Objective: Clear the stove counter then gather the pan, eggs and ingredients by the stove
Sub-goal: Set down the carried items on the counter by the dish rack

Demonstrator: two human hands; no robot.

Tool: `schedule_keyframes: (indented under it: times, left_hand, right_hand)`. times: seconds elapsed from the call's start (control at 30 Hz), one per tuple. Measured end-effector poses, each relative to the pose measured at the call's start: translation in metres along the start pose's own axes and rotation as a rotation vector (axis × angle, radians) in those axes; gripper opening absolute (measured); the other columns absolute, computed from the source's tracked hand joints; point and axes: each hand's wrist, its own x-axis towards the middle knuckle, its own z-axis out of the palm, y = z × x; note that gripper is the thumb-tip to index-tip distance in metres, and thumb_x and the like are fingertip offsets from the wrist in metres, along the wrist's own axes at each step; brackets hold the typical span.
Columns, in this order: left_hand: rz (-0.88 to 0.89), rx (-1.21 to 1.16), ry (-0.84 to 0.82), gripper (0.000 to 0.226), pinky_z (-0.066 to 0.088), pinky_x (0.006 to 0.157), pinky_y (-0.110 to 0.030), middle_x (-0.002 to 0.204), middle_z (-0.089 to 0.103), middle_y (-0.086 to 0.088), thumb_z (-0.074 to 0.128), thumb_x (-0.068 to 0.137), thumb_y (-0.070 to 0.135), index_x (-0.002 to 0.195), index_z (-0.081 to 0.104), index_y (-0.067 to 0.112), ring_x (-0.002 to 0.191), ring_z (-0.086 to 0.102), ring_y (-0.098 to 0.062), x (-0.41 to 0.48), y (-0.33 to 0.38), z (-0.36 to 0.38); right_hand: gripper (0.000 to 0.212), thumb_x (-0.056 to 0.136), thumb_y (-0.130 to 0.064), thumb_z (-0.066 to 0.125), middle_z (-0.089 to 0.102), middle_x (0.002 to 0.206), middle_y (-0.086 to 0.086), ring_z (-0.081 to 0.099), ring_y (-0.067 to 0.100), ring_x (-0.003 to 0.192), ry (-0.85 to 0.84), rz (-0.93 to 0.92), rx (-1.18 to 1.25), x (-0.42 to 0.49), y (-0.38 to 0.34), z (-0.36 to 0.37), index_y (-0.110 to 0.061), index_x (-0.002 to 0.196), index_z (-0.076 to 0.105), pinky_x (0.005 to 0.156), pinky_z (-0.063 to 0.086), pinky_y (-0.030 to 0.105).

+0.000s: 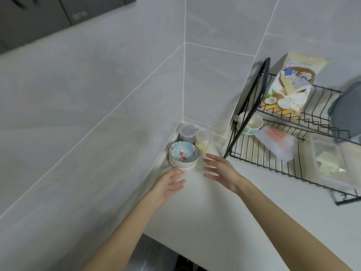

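A blue flowered bowl (183, 156) stands stacked on a white bowl in the corner of the white counter (205, 208). Behind it are a clear lidded container (188, 132) and a clear tub (203, 141) with pale bits inside. My left hand (172, 182) hovers just below the bowl, fingers straight and holding nothing. My right hand (220, 170) is to the bowl's right, fingers spread and empty. Neither hand touches the bowl. No pan, eggs or stove are in view.
A black wire dish rack (273, 163) fills the right side, holding a cream bowl (251, 123), a food packet (289, 87), a clear box with orange contents (277, 142), a clear plastic container (332, 167) and a grey item (345, 114). Tiled walls close the corner.
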Motion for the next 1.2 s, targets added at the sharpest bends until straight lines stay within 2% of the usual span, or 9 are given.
schedule_keyframes:
  times: [0.13,0.33,0.6,0.8,0.97,1.03,1.1,1.2]
  left_hand:
    - [0.062,0.242,-0.095,0.023,0.047,0.089,-0.026,0.121,0.061,0.000,0.041,0.100,0.023,0.121,0.051,0.019,0.102,0.061,-0.020,-0.023,-0.002,0.013]
    - [0.188,0.617,-0.141,0.028,0.049,0.097,-0.033,0.112,0.068,0.005,0.048,0.096,0.019,0.122,0.058,0.020,0.103,0.065,-0.018,-0.043,-0.003,0.052]
    - [0.247,0.884,-0.397,0.028,0.046,0.096,-0.033,0.117,0.066,-0.002,0.050,0.094,0.019,0.120,0.056,0.022,0.095,0.064,-0.016,-0.074,-0.047,0.170]
    - [0.244,1.034,-0.617,0.027,0.046,0.096,-0.033,0.117,0.067,-0.002,0.053,0.092,0.020,0.119,0.058,0.023,0.103,0.064,-0.021,-0.114,-0.123,0.274]
    - [0.235,1.160,-0.817,0.025,0.048,0.094,-0.031,0.112,0.069,0.004,0.053,0.094,0.022,0.118,0.059,0.025,0.099,0.066,-0.015,-0.161,-0.216,0.361]
    - [0.229,1.209,-0.898,0.027,0.049,0.092,-0.030,0.106,0.069,0.006,0.056,0.093,0.023,0.119,0.059,0.025,0.098,0.067,-0.014,-0.186,-0.263,0.398]
    - [0.218,1.254,-0.963,0.027,0.050,0.089,-0.028,0.098,0.068,0.011,0.059,0.092,0.023,0.119,0.059,0.026,0.093,0.068,-0.012,-0.211,-0.307,0.431]
    - [0.218,1.282,-1.029,0.028,0.051,0.086,-0.027,0.107,0.068,0.007,0.062,0.090,0.024,0.118,0.060,0.027,0.092,0.067,-0.012,-0.240,-0.361,0.468]
  right_hand:
    - [0.036,0.093,-0.005,0.053,0.063,0.123,0.003,0.061,0.024,0.103,-0.006,-0.046,-0.031,-0.036,-0.001,-0.021,-0.015,0.127,0.057,0.089,0.053,0.037]
    - [0.029,0.095,-0.009,0.052,0.067,0.120,0.002,0.064,0.022,0.097,0.102,-0.094,-0.128,-0.090,0.009,-0.063,-0.019,0.120,0.062,0.094,0.052,0.038]
    - [0.027,0.096,-0.011,0.051,0.069,0.115,-0.001,0.065,0.020,0.097,0.349,-0.217,-0.090,-0.190,0.027,-0.156,-0.020,0.119,0.062,0.090,0.054,0.035]
    - [0.022,0.096,-0.018,0.054,0.070,0.111,-0.002,0.065,0.016,0.091,0.552,-0.274,-0.093,-0.291,0.063,-0.240,-0.021,0.116,0.063,0.091,0.052,0.036]
    - [0.023,0.092,-0.022,0.062,0.070,0.103,-0.002,0.064,0.015,0.088,0.719,-0.292,-0.027,-0.394,0.111,-0.319,-0.023,0.114,0.065,0.083,0.052,0.029]
    - [0.024,0.090,-0.023,0.065,0.068,0.098,-0.003,0.063,0.015,0.088,0.804,-0.297,0.010,-0.443,0.138,-0.352,-0.024,0.114,0.065,0.084,0.051,0.031]
    - [0.025,0.088,-0.026,0.067,0.068,0.105,-0.002,0.065,0.017,0.092,0.881,-0.298,0.051,-0.487,0.164,-0.378,-0.026,0.113,0.066,0.088,0.052,0.034]
    - [0.020,0.091,-0.022,0.061,0.069,0.111,0.002,0.066,0.020,0.097,0.974,-0.302,0.146,-0.537,0.195,-0.405,-0.026,0.110,0.066,0.088,0.054,0.034]
